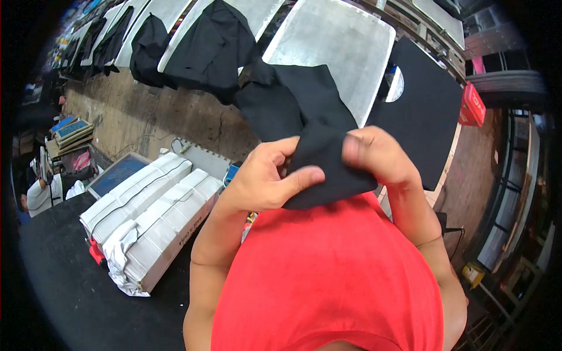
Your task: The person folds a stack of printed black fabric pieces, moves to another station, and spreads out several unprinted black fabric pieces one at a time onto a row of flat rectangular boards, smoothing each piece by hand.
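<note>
A piece of black cloth is held up in front of my chest between both hands. At its left edge my left hand pinches it, the thumb lying across the front and the fingers behind. My right hand grips the upper right part, its thumb blurred by motion over the cloth; the fingers behind are hidden. Beyond my hands, more black fabric overlaps the held cloth and lies against a pale metal-grey board.
A row of similar boards runs to the upper left, with black garments draped over them. A dark panel is at the right, beside a red container. Long white cartons sit on a black table at the left.
</note>
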